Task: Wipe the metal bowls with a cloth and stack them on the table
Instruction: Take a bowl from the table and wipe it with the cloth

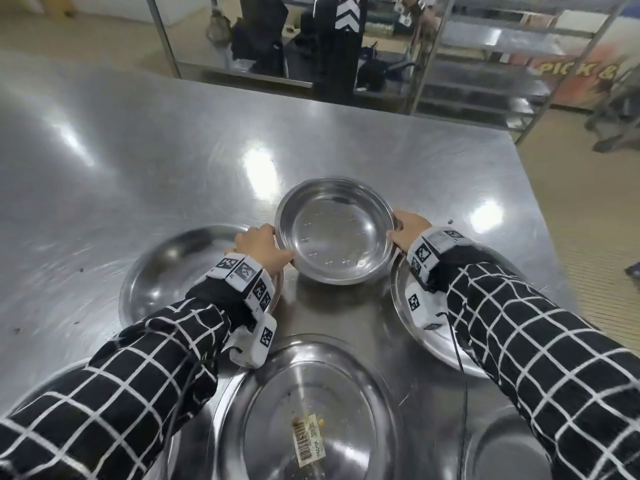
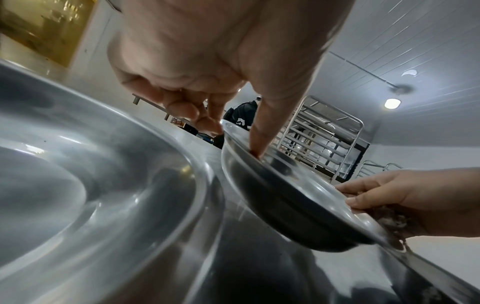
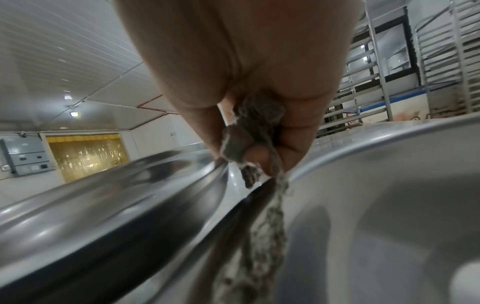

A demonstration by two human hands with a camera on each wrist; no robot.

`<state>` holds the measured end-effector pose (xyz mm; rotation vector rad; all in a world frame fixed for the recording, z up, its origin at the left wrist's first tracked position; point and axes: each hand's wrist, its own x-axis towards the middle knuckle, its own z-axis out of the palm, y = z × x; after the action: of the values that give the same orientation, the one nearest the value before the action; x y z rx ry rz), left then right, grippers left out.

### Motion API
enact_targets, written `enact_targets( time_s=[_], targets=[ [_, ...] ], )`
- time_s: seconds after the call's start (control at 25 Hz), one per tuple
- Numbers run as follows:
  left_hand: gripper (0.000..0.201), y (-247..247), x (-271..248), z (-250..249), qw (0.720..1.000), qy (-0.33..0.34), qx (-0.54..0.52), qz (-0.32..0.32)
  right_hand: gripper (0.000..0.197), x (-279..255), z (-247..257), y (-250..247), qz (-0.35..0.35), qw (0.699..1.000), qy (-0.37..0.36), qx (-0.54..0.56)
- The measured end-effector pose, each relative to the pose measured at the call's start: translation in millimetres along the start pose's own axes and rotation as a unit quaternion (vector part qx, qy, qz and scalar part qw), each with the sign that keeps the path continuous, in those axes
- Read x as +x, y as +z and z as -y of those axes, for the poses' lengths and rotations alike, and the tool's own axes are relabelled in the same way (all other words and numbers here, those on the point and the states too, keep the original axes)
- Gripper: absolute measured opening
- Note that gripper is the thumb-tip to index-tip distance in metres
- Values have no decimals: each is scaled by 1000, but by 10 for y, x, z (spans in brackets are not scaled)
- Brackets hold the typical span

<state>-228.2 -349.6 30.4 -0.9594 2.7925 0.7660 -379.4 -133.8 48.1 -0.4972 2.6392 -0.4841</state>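
- Nearest me, a wide bowl (image 1: 308,410) carries a label sticker (image 1: 309,439).
- My left hand (image 1: 258,244) pinches the middle bowl's (image 1: 336,230) left rim, thumb inside.
- My right hand (image 1: 410,230) grips its right rim, grey cloth (image 3: 255,131) bunched in the fingers.
- The bowl sits on the steel table (image 1: 156,143), between two bigger bowls.

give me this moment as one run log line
left hand: grips small bowl rim | right hand: grips opposite rim, cloth bunched in fingers | bowl tilted
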Motion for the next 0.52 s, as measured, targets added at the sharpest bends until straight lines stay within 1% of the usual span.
enact_targets(
  time_s=[0.08, 0.24, 0.32, 0.44, 0.52],
  targets=[
    [50, 36, 44, 32, 998, -17, 57, 4, 24, 40, -34, 65, -2, 1000, 2, -10],
    [42, 35, 51, 66, 996, -36, 80, 29, 25, 105, -69, 131, -1, 997, 5, -74],
    [44, 51, 64, 68, 994, -35, 97, 40, 28, 113, -87, 148, 3, 997, 8, -77],
    [49, 53, 44, 45, 991, -34, 120, 46, 23, 86, -75, 160, -4, 997, 14, -73],
    [51, 14, -23, 20, 991, -35, 120, 44, 21, 18, -52, 135, -35, 997, 21, -61]
  ],
)
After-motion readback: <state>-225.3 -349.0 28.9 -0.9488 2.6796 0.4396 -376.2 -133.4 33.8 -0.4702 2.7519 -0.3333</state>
